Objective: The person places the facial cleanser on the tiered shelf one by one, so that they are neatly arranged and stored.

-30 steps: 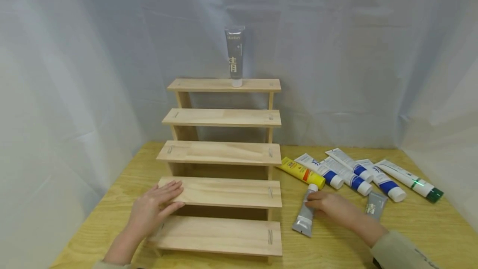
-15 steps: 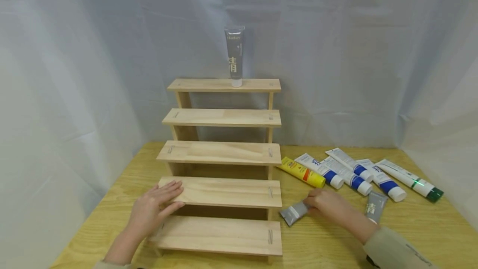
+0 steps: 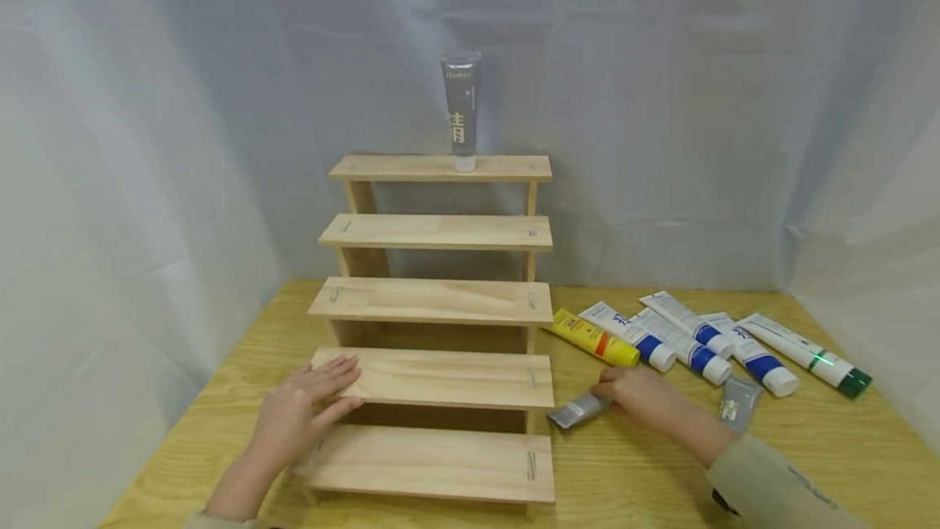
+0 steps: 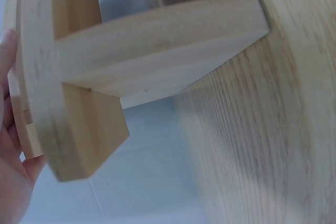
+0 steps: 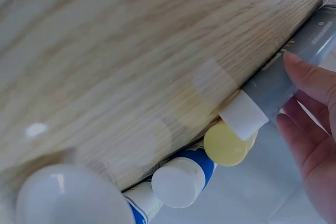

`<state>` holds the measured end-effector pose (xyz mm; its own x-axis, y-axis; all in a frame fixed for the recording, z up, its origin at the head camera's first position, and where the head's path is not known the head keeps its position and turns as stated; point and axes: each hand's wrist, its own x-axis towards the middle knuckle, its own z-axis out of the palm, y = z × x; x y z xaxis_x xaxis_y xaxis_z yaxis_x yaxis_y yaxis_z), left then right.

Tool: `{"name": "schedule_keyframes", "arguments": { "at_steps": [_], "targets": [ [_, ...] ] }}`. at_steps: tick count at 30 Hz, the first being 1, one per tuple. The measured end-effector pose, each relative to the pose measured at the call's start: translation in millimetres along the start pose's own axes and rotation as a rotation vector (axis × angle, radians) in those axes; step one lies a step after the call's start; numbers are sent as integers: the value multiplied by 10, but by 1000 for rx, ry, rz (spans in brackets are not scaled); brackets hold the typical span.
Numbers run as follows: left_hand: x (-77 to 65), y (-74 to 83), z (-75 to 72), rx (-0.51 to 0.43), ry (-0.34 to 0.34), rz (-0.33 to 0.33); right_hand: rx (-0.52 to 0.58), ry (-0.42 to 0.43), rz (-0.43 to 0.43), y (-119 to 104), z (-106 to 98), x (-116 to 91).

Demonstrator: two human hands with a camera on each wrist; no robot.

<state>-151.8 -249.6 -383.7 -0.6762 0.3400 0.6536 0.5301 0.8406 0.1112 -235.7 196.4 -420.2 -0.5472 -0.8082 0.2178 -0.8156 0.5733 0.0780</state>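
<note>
My right hand [image 3: 652,403] pinches a grey squeeze tube [image 3: 577,411] between thumb and fingers, low over the table right of the wooden stand. Its white cap [image 5: 244,115] shows in the right wrist view; in the head view the hand hides it. On the left end of the second step [image 3: 448,378] from the bottom rests my left hand [image 3: 294,408], fingers fairly straight. The left wrist view catches part of that hand beside the stand's side panel [image 4: 157,45]. A matching grey tube [image 3: 460,108] stands cap-down on the top step [image 3: 396,167].
Behind my right hand lie a yellow tube [image 3: 591,339], several white tubes with blue bands [image 3: 679,343] and a white tube with a green cap [image 3: 796,347]. Another grey tube [image 3: 738,402] lies beside my right forearm. Pale sheeting [image 3: 661,104] surrounds the table [image 3: 220,398].
The grey tube has turned in my right hand's grip, its flat end swinging left toward the stand. The right hand has shifted slightly left. My left hand has stayed in place.
</note>
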Motion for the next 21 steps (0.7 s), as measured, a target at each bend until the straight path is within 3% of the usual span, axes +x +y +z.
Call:
{"name": "schedule_keyframes", "arguments": {
  "at_steps": [21],
  "targets": [
    [-12,-5,4,16,2,-5,61,-44,24,47,-44,8]
  ]
}}
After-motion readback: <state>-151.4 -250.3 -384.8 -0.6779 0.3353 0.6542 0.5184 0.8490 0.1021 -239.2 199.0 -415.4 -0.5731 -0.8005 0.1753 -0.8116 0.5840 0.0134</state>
